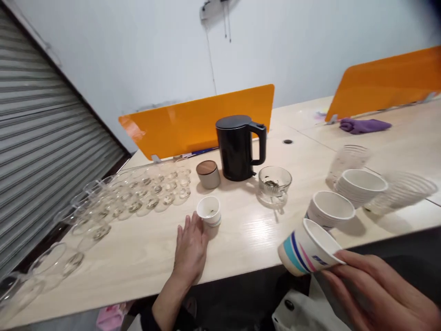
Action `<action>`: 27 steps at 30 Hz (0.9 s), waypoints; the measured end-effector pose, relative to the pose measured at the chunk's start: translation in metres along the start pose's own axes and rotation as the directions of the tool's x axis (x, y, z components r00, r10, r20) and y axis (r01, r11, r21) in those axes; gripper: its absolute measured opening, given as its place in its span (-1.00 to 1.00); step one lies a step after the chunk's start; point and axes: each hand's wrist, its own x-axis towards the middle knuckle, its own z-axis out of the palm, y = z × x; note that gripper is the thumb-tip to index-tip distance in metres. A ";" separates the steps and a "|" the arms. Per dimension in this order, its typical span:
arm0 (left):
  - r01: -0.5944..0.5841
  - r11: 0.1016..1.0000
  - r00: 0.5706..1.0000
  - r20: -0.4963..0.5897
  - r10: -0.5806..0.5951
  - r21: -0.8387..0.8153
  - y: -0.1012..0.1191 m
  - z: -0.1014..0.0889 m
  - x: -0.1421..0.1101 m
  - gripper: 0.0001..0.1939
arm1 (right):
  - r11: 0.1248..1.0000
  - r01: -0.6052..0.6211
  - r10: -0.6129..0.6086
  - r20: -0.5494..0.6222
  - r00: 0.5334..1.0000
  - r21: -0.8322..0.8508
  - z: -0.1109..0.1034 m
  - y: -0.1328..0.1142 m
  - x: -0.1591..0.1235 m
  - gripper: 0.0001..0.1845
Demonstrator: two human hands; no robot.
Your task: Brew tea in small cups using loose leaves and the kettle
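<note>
In my right hand (375, 285) is a paper cup (303, 250) with blue, teal and pink stripes, pinched at its rim and tilted above the table's front edge. My left hand (191, 243) lies palm down on the table, fingers stretched out. Its fingertips reach the side of a small white paper cup (214, 219) that stands upright with a few dark bits inside; whether they touch it I cannot tell. Behind the held cup stand two stacks of white paper cups, a nearer stack (320, 216) and a farther stack (354, 191).
Several rows of clear glasses (131, 197) fill the left side. A black kettle (236, 154), a wooden-lidded canister (208, 177) and a glass bowl (274, 193) with dark leaves stand mid-table. Stacked clear cups (347, 161) and a purple cloth (365, 126) are at right; an orange divider (186, 126) stands behind.
</note>
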 end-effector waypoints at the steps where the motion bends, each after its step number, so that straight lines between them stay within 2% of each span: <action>1: -0.002 1.000 1.000 0.002 0.002 -0.006 -0.001 0.001 0.000 -0.40 | 0.999 0.049 -0.050 0.035 0.998 0.015 0.012 -0.007 0.011 -0.92; 3: -0.015 1.000 1.000 0.002 0.015 -0.022 -0.002 0.001 0.000 -0.39 | 0.991 0.132 -0.133 0.079 0.988 0.023 0.033 -0.018 0.033 -0.91; 6: -0.027 0.997 1.000 -0.002 0.026 -0.073 -0.001 -0.002 0.000 -0.38 | 0.981 0.192 -0.188 0.124 0.974 -0.020 0.059 -0.030 0.056 -0.93; 10: -0.028 0.976 1.000 -0.014 0.025 -0.216 -0.002 -0.009 0.001 -0.35 | 0.970 0.201 -0.167 0.227 0.960 -0.134 0.082 -0.031 0.063 -0.92; 13: -0.026 0.929 0.999 -0.046 0.010 -0.369 -0.003 -0.014 0.006 -0.19 | 0.967 0.192 -0.141 0.279 0.950 -0.166 0.093 -0.026 0.061 -0.90; 16: -0.030 0.827 0.997 -0.074 -0.014 -0.561 0.002 -0.018 0.012 -0.03 | 0.967 0.186 -0.129 0.292 0.948 -0.175 0.101 -0.021 0.060 -0.87; 20: 0.007 0.601 0.997 -0.041 -0.067 -0.800 0.016 -0.022 0.023 0.09 | 0.966 0.184 -0.128 0.282 0.951 -0.180 0.104 -0.020 0.061 -0.84; 23: -0.001 0.504 0.995 -0.052 -0.088 -0.864 0.026 -0.020 0.032 -0.03 | 0.968 0.181 -0.131 0.267 0.955 -0.172 0.103 -0.022 0.060 -0.82; 27: -0.007 0.534 0.991 -0.079 -0.112 -0.846 0.033 -0.016 0.038 -0.36 | 0.974 0.155 -0.115 0.226 0.967 -0.167 0.100 -0.024 0.057 -0.80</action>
